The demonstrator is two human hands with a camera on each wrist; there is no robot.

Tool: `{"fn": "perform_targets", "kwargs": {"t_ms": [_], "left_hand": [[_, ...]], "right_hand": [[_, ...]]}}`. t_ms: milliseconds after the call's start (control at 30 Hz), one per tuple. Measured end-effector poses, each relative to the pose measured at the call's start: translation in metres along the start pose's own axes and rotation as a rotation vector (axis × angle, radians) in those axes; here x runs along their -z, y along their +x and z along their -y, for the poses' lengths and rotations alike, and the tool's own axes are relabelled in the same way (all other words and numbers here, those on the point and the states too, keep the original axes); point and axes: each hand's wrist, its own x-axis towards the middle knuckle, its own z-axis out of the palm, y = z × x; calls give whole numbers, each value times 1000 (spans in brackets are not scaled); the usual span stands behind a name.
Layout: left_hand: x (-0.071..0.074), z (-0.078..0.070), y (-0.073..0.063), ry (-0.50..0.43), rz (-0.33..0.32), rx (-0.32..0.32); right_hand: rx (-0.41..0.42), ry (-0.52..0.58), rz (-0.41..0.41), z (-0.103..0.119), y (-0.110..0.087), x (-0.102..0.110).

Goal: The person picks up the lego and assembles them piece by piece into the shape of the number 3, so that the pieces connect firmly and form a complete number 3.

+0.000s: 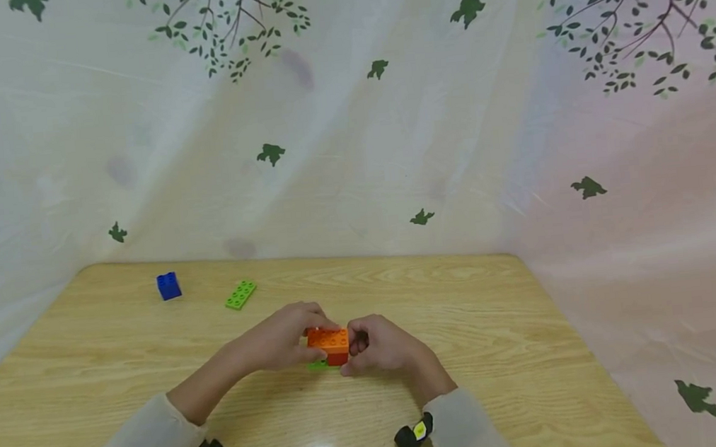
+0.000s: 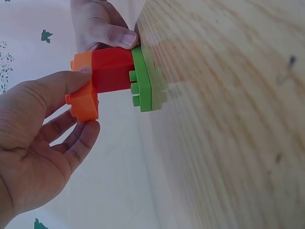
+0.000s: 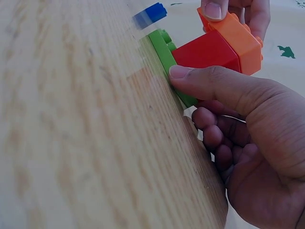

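Note:
A small stack stands on the table near the middle of the head view. At its bottom is a green building plate (image 2: 142, 81), with a red brick (image 2: 112, 71) on top and an orange brick (image 1: 331, 339) above that, jutting out to the left. My left hand (image 1: 284, 340) pinches the orange brick between thumb and fingers. On the other side, my right hand (image 1: 386, 346) grips the base, its thumb against the green plate and the lower red brick, fingers curled behind. Part of the plate is hidden by the hands.
A blue brick (image 1: 169, 286) sits toward the back left of the wooden table (image 1: 473, 369). Near it lies another green plate (image 1: 241, 295). A pale curtain (image 1: 341, 182) with leaf prints hangs behind the table's back edge.

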Motion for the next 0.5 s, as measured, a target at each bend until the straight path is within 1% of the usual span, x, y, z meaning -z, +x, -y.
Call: {"fn": "perform_targets", "kwargs": {"t_ms": [200, 333, 500], "left_hand": [[0, 3, -2, 15, 1, 3], [3, 7, -4, 9, -1, -10], [9, 14, -10, -16, -12, 15]], "right_hand": [[11, -29, -5, -1, 1, 0], [11, -41, -7, -2, 2, 0], [2, -29, -8, -2, 2, -1]]}}
